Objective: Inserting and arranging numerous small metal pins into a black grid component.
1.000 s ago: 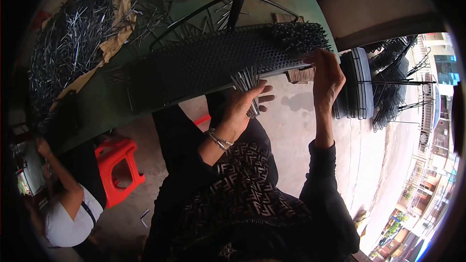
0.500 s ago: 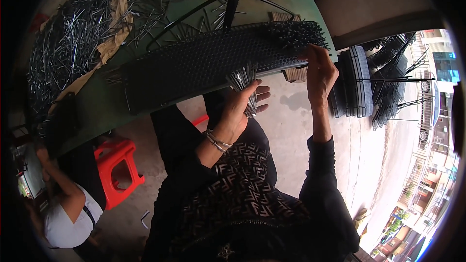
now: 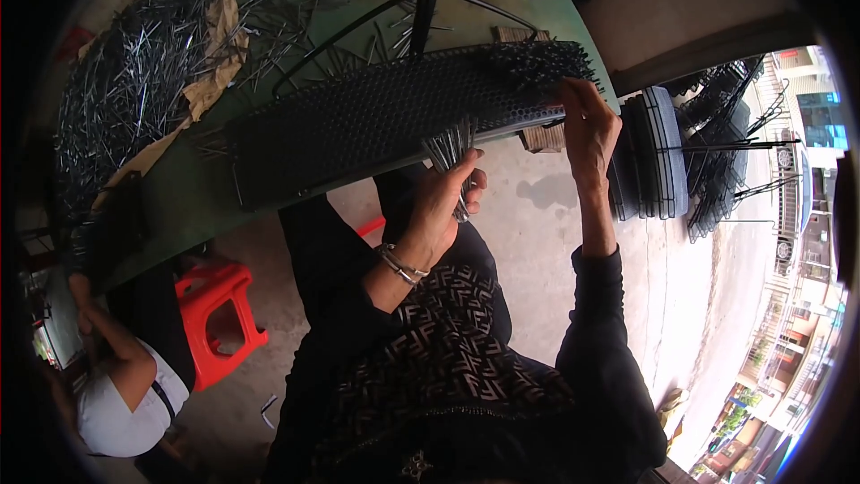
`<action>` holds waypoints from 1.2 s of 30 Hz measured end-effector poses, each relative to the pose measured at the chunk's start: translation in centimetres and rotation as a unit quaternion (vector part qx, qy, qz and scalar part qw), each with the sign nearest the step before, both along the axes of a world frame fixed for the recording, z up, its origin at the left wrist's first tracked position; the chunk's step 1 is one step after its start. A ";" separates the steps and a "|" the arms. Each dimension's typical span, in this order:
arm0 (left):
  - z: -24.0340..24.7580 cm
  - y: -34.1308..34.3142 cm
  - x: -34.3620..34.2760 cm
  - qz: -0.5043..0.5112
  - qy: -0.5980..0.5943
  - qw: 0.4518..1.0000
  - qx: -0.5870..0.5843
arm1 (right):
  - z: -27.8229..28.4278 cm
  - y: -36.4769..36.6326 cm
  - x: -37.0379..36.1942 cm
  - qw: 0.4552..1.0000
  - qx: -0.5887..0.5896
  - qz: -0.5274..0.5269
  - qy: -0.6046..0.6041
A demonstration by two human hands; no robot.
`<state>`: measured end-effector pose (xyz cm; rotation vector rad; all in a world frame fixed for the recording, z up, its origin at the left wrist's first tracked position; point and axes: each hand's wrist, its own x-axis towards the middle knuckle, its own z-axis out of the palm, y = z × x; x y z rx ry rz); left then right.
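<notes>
My left hand (image 3: 437, 204) is wrapped round a bundle of thin metal rods (image 3: 451, 145), their ends fanning out above the thumb. Just beyond them lies a long black perforated panel (image 3: 358, 112) with rows of round holes. At its right end, many dark rods (image 3: 546, 67) stick up from the holes. My right hand (image 3: 591, 130) is at the panel's front right edge, fingertips pinched together beside those rods. Whatever the fingertips hold is too small to make out. A black wire frame (image 3: 423, 13) rises behind the panel.
Loose rods lie about the green table (image 3: 475, 18). A heap of rods (image 3: 143, 63) rests on brown paper (image 3: 215, 85) at far left. Below it are a red stool (image 3: 224, 323) and another person in a white top (image 3: 134, 412). Black racks (image 3: 658, 152) stand right.
The fingers of my left hand have curled in round the rods; they were stretched out before. My right hand has barely moved, still pinched at the panel's right end.
</notes>
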<state>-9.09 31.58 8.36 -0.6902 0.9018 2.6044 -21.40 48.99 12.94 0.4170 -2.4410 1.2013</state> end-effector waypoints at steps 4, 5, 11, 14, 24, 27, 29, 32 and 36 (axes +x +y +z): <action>0.4 0.2 0.2 -0.006 0.000 1.000 -0.030 | 0.4 0.0 -0.1 1.000 -0.003 0.009 -0.027; 0.3 0.2 0.2 -0.006 0.002 1.000 -0.030 | 0.3 0.0 -0.2 0.999 -0.014 0.015 -0.039; 0.1 0.4 0.3 0.003 0.021 0.999 -0.027 | -0.3 0.0 -0.7 0.999 -0.009 0.037 -0.013; 0.4 0.5 0.4 0.008 0.011 0.999 -0.034 | 0.1 -0.6 -0.9 0.999 0.005 0.031 -0.044; 0.8 0.6 0.9 0.007 0.020 0.999 -0.033 | -1.4 -0.4 -0.5 0.996 0.088 0.010 -0.023; 0.7 0.6 1.0 0.009 0.020 0.999 -0.033 | -1.1 -0.8 -0.1 0.990 0.133 -0.031 0.042; 0.9 0.9 1.1 0.004 0.026 0.999 -0.032 | -1.5 -0.5 -0.6 0.991 0.126 -0.025 0.044; 1.1 1.0 1.2 0.003 0.025 0.999 -0.036 | -1.4 -1.2 -0.3 0.990 0.129 -0.043 0.038; 1.0 1.3 1.5 0.003 0.024 0.999 -0.042 | -2.2 -1.0 -0.7 0.986 0.151 -0.046 0.056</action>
